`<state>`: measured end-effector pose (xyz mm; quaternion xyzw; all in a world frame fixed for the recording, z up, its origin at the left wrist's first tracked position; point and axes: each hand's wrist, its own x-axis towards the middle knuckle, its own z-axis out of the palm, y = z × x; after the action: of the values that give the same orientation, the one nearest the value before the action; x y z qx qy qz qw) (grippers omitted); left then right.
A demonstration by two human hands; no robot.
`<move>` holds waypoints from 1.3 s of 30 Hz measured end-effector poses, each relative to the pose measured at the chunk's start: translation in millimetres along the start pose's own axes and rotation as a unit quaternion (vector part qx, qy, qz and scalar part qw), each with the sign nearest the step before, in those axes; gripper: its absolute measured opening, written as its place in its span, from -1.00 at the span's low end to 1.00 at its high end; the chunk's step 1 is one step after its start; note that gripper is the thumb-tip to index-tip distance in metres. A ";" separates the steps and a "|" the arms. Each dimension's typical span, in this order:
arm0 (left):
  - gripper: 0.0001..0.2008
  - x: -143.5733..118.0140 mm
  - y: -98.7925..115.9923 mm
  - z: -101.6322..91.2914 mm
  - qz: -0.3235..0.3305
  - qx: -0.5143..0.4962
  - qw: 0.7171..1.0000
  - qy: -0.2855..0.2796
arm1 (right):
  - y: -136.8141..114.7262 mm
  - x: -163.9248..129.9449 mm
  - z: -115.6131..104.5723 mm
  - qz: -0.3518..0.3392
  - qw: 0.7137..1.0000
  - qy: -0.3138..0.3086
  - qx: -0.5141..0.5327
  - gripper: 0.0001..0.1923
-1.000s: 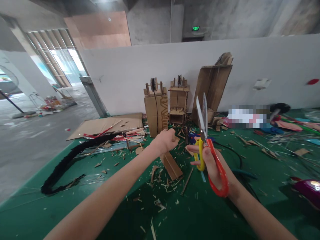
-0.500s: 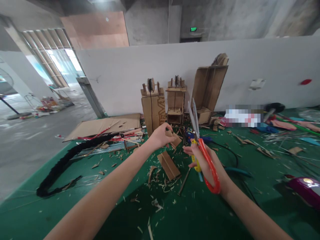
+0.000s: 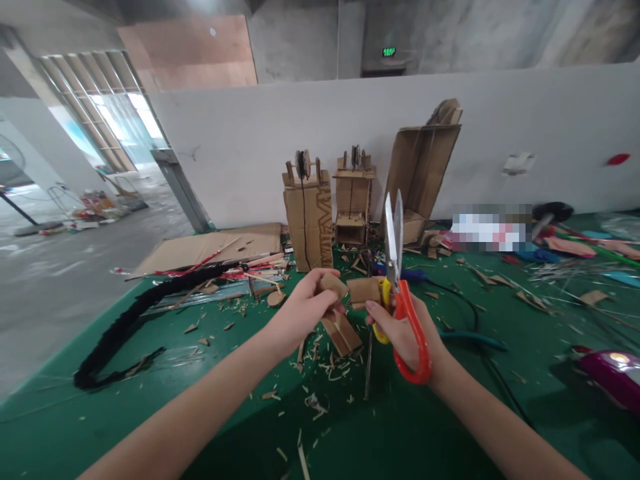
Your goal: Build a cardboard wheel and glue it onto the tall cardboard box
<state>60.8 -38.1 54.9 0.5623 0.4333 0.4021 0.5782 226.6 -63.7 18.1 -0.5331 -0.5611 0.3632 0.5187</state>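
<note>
My left hand pinches a small piece of cardboard between thumb and fingers. Close by on the right, my right hand holds another cardboard piece by its right end. That hand also carries a pair of scissors, blades pointing up and slightly apart, the red handle lying over the palm. A yellow part shows beside the fingers; I cannot tell whether it belongs to the scissors. Below my hands, a folded cardboard strip lies on the green table.
Cardboard models with spools on top stand against the white wall. A tall cardboard box leans to their right. A black fuzzy strip curves along the left. Pliers, a purple object, cords and cardboard scraps lie about.
My left hand has come down and nearer, now with a cardboard piece in its pinch. My right hand now holds a cardboard piece too, and the scissors have turned more upright.
</note>
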 end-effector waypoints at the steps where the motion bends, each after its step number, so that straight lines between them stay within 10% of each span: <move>1: -0.71 2.1 2.0 -4.9 0.012 0.025 1.000 0.006 | -0.4 1.1 -1.3 0.006 1.000 0.000 -0.001 -0.60; 14: -0.78 3.4 17.1 -17.5 0.158 0.331 0.929 -0.049 | -13.7 -0.8 -4.5 -0.042 0.996 -0.066 -0.036 -0.71; 19: -0.77 1.8 12.0 -17.8 0.133 0.350 0.919 -0.122 | -15.9 -1.4 -3.6 -0.070 0.993 -0.079 -0.053 -0.66; 32: -0.66 -0.4 -0.2 -11.4 0.150 0.321 0.932 -0.080 | -18.2 -4.1 -7.6 -0.042 0.988 -0.136 -0.058 -0.72; 39: -0.47 -3.3 -1.0 -9.7 0.160 0.278 0.944 -0.074 | -3.3 0.3 -8.9 -0.006 0.998 -0.055 0.006 -0.48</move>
<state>50.6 -38.4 54.1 0.7905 0.3885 0.3101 0.3578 234.5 -65.2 23.1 -0.5062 -0.5896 0.3921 0.4923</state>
